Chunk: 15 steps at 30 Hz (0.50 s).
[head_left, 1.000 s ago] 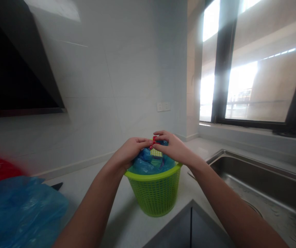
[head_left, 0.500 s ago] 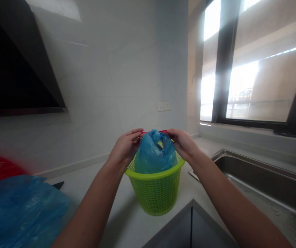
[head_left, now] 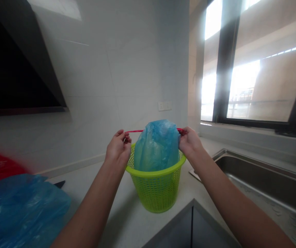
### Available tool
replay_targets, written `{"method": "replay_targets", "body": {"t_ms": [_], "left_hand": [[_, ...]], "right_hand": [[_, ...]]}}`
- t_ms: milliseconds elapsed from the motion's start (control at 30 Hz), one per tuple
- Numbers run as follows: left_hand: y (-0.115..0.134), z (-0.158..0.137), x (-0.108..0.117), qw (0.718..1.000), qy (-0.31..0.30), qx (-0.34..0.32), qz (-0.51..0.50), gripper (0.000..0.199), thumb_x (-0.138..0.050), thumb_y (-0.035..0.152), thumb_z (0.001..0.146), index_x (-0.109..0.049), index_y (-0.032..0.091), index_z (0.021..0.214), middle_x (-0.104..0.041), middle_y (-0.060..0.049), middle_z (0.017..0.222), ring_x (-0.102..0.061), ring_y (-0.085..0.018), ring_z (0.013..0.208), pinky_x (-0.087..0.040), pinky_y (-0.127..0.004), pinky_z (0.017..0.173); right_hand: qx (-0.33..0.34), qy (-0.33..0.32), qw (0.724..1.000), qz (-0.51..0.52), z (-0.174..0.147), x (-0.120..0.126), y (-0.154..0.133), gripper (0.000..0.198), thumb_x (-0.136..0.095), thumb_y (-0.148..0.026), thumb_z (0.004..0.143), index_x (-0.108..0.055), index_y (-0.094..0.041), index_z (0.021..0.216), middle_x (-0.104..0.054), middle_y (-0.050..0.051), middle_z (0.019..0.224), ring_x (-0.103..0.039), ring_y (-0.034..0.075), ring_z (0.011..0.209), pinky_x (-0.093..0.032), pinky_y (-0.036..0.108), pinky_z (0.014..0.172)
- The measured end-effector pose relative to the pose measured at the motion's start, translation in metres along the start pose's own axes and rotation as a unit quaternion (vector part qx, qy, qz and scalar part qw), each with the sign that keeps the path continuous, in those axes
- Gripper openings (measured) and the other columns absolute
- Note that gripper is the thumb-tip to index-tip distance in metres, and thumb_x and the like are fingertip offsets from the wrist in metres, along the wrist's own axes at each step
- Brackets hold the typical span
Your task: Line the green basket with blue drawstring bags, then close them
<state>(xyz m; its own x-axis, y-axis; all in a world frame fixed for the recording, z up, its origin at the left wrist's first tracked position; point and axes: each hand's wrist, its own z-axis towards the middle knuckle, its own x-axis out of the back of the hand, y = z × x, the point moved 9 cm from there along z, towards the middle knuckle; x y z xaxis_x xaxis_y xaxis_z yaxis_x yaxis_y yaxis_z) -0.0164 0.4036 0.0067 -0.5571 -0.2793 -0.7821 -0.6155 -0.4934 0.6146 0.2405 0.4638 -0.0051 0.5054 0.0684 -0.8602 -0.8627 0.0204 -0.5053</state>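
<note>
A blue plastic bag [head_left: 158,148] bulges up out of a lime-green mesh basket [head_left: 158,193] on the counter. Red drawstring [head_left: 135,131] stretches out from both sides of the bag's top. On the left, my left hand [head_left: 118,146] pinches one end of it, a little apart from the bag. My right hand [head_left: 188,140] is closed on the other end, close against the bag's right side. What lies inside the bag is hidden.
Another blue plastic bag [head_left: 21,210] lies at the lower left, beside a blurred red item [head_left: 0,165] and a dark pointed object [head_left: 59,184]. A steel sink [head_left: 251,186] is at right, below a window [head_left: 259,82]. A dark range hood [head_left: 19,69] hangs upper left.
My hands have moved apart, drawing the red drawstring out longer to both sides. The bag's top has risen and gathered, and the opening that showed its contents is covered.
</note>
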Motion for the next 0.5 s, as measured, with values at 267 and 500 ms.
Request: {"method": "replay_targets", "body": {"t_ms": [267, 500], "left_hand": [[-0.009, -0.002, -0.011, 0.998, -0.044, 0.047, 0.017, 0.019, -0.048, -0.001, 0.086, -0.059, 0.013, 0.076, -0.055, -0.002, 0.066, -0.052, -0.008, 0.057, -0.044, -0.015, 0.052], [-0.020, -0.016, -0.028, 0.982, -0.136, 0.109, 0.072, 0.016, -0.057, 0.023, 0.088, -0.062, 0.014, 0.075, -0.065, -0.008, 0.074, -0.062, -0.015, 0.067, -0.052, -0.022, 0.060]], "right_hand": [[0.037, -0.010, 0.998, -0.054, 0.003, 0.003, -0.004, 0.012, -0.055, -0.011, 0.074, -0.055, -0.019, 0.064, -0.054, -0.004, 0.053, -0.048, 0.009, 0.048, -0.046, 0.020, 0.050], [0.126, -0.062, 0.980, -0.140, -0.005, -0.008, -0.011, 0.006, -0.068, -0.017, 0.066, -0.063, -0.019, 0.063, -0.062, -0.001, 0.066, -0.054, 0.012, 0.064, -0.047, 0.025, 0.063]]}}
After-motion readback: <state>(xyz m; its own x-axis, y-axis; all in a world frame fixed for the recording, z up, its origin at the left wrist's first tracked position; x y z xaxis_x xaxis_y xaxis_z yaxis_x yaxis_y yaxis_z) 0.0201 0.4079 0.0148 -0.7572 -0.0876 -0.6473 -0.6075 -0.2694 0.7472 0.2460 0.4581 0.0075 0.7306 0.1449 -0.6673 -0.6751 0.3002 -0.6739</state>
